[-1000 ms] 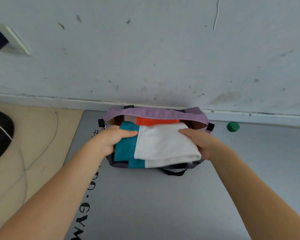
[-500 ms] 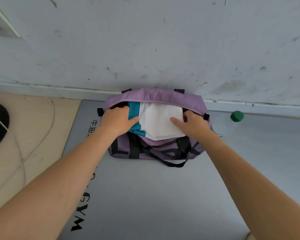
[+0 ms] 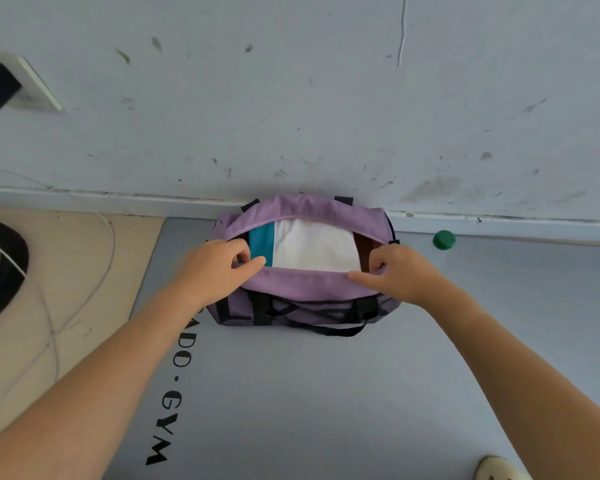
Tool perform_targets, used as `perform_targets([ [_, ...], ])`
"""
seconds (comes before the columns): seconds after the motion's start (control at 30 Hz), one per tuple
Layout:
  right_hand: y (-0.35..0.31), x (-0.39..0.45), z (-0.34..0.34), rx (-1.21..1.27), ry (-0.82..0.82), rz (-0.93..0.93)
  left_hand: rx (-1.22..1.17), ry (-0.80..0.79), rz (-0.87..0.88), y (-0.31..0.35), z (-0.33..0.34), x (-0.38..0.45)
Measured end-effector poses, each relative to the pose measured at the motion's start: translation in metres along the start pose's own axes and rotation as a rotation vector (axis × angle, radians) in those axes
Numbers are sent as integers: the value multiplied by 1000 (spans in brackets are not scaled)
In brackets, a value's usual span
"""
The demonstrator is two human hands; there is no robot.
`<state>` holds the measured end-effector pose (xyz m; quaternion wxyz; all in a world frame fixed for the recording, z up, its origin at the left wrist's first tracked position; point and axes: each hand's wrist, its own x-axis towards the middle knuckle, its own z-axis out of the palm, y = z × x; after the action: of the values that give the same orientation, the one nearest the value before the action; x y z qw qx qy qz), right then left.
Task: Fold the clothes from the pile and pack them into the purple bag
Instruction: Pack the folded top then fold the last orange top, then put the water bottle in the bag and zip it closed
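Fingers of the left hand [image 3: 212, 268] and right hand [image 3: 400, 273] pinch the purple bag's [image 3: 302, 285] near opening edge at the mat's [image 3: 326, 393] far edge; folded clothes [image 3: 314, 245] lie inside.

Purple bag [image 3: 305, 285]: lilac body w/ black straps [image 3: 262, 308] and black lettering across the front panel. Folded garment [image 3: 312, 245] inside: white main area, teal block at left edge; brown-red patch showing at right end of the opening (which item, can't tell). Mat [image 3: 326, 393]: plain grey-blue w/ black printed letters, "GYM" legible. Floor [image 3: 66, 289] at left: pale beige. Wall [image 3: 291, 98]: off-white, dark scuff marks throughout. Bottle cap [image 3: 444, 239]: solid green. Cable [image 3: 54, 341]: white.
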<state>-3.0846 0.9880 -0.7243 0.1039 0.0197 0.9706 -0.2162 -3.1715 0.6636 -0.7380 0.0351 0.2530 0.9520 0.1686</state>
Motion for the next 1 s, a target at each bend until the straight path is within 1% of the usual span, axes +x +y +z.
perform_targets([
  [0.03,1,0,0,-82,-43,-11,37,-51,21,-1,-1,1],
  [0.1,4,0,0,-302,-88,-33,187,-152,45,-1,-4,2],
  [0.17,6,-1,-3,-484,-59,-38,351,-190,7,-3,-7,3],
  [0.27,-1,-5,-14,-625,122,-21,482,-133,-104,3,-16,-1],
  [0.33,-8,-13,-25,-694,211,-18,482,-77,-156,15,-29,-6],
  [0.43,-16,-32,-38,-711,316,-40,452,41,-157,28,-49,-19],
  [0.5,-19,-46,-40,-686,425,-67,447,103,-125,34,-58,-30],
  [0.53,-19,-52,-39,-674,451,-72,440,130,-110,36,-59,-34],
  [0.57,-19,-58,-36,-669,440,-68,441,136,-98,37,-58,-39],
  [0.6,-18,-64,-32,-662,404,-60,453,108,-95,39,-54,-43],
  [0.63,-17,-69,-27,-648,345,-59,467,47,-100,40,-47,-47],
  [0.7,-13,-77,-15,-598,161,-81,463,-117,-132,43,-28,-55],
  [0.73,-11,-78,-10,-542,70,-87,453,-174,-133,47,-19,-57],
  [0.77,-8,-78,-8,-456,9,-72,437,-198,-114,52,-10,-57],
  [0.8,-4,-79,-7,-314,4,-28,419,-187,-77,60,-4,-55],
  [0.83,3,-79,-8,-147,54,39,398,-151,-33,70,1,-52],
  [0.87,11,-78,-11,-10,156,124,359,-106,1,81,5,-47],
  [0.9,21,-74,-16,69,283,213,295,-76,20,93,7,-41],
  [0.93,34,-70,-22,94,408,297,216,-66,31,106,9,-34],
  [0.97,48,-64,-28,101,495,370,136,-72,40,119,11,-28],
  [1.0,61,-57,-35,122,517,432,62,-84,50,131,12,-21],
])
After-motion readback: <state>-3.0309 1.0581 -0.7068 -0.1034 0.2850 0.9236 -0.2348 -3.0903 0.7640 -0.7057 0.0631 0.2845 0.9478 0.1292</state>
